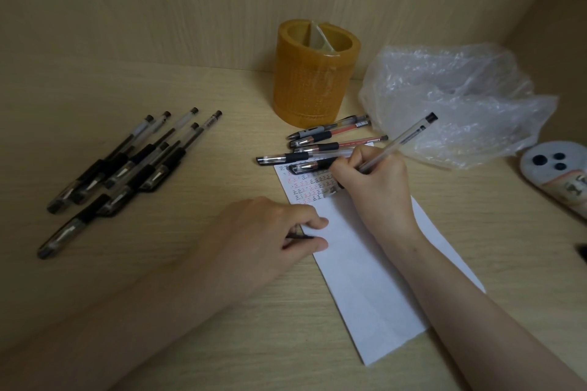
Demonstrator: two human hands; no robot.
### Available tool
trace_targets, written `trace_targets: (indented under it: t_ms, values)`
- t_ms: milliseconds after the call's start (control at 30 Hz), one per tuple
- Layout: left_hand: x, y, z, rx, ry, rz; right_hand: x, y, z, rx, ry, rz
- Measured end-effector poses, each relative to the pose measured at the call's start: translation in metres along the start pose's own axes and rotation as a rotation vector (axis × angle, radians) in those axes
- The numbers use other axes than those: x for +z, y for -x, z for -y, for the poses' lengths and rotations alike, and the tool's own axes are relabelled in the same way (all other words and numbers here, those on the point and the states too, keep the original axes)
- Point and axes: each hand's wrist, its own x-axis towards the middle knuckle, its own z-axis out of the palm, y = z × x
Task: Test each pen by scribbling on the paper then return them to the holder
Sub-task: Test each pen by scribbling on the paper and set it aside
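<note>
Head view: your right hand [371, 182] pinches a clear pen [403, 139] on the paper [365, 270]; left hand [263, 232] pinches a dark object [298, 235] at its edge.

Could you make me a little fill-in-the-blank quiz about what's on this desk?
1. The right hand grips a clear pen over the paper, which already bears rows of black and ____ marks.
2. ____ pens stick out of the yellow holder.
3. The crumpled plastic bag lies to the ____ of the holder.
4. The pile of black pens lies to the ____ of the paper.

Missing words: red; No; right; left.
</note>
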Motion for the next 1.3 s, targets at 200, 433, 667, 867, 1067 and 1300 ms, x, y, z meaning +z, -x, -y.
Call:
trace_targets:
  t_ms: [200,433,667,867,1067,1300]
  values:
    - [0.000,0.001,0.001,-0.001,0.029,0.000,-0.002,-0.002,0.000,0.048,-0.060,-0.042]
    - [-0.002,0.003,-0.004,0.008,0.122,-0.073,-0.015,-0.008,0.015,0.148,-0.456,0.003]
    - [-0.007,0.002,-0.005,-0.002,0.420,-0.178,-0.015,-0.006,0.022,0.236,-0.671,0.238]
    - [-0.005,0.002,-0.005,0.050,0.408,-0.134,-0.010,0.000,0.022,0.193,-0.574,0.289]
    - [-0.003,0.001,-0.006,0.058,0.425,-0.074,-0.007,0.005,0.023,0.144,-0.432,0.395]
    - [-0.011,-0.004,0.000,-0.066,0.590,-0.227,-0.013,0.003,0.022,0.148,-0.447,0.408]
